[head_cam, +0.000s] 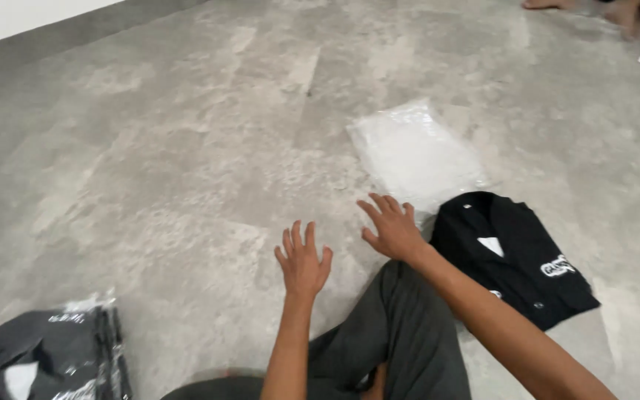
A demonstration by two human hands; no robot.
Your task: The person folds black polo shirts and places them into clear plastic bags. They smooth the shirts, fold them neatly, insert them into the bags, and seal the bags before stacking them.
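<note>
While both spread and empty, left hand (303, 261) over bare floor (172, 170), right hand (392, 227) near plastic bag (414, 152) edge.

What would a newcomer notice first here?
Both open hands, left hand and right hand, reach out over the grey floor, holding nothing. Just right of them lies a folded black shirt, with an empty clear bag beyond it. A stack of bagged shirts sits bottom left.

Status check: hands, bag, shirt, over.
Left hand and right hand open, holding nothing. Clear plastic bag flat, just ahead. Folded black shirt beside right hand. Nothing between.
</note>
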